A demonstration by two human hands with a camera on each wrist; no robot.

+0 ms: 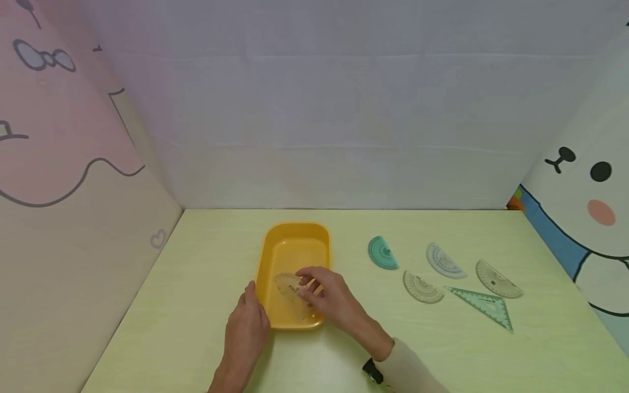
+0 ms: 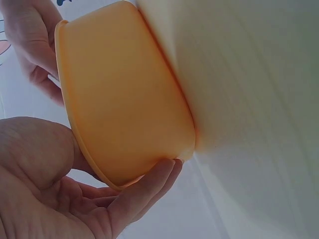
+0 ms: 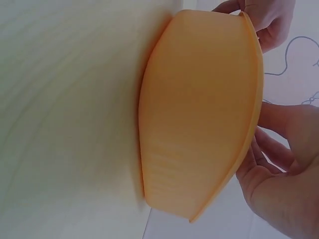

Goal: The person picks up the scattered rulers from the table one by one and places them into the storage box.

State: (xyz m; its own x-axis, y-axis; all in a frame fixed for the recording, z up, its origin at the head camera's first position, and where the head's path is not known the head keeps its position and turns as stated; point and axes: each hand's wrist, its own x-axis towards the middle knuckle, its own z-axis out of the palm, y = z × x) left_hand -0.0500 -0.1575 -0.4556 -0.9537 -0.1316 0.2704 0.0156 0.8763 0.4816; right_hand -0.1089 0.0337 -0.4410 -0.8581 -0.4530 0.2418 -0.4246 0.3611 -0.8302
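Observation:
A yellow tray (image 1: 295, 233) stands on the table in the head view. My left hand (image 1: 247, 322) grips its left side near the front corner. In the left wrist view the thumb lies at the rim and the fingers (image 2: 149, 191) rest along the outer wall. Inside the tray is a clear protractor (image 1: 284, 285). Over the tray's right side, my right hand (image 1: 326, 295) has bent fingers, with thumb and fingertips right at the protractor. I cannot tell whether they pinch it. In the right wrist view the rim hides those fingertips.
Right of the tray lie a teal protractor (image 1: 383, 253), a clear protractor (image 1: 421, 287), a bluish clear protractor (image 1: 444, 262) and another clear protractor (image 1: 497, 279). Near them is a green set square (image 1: 486, 307). A white wall (image 1: 344, 109) borders the table's back edge.

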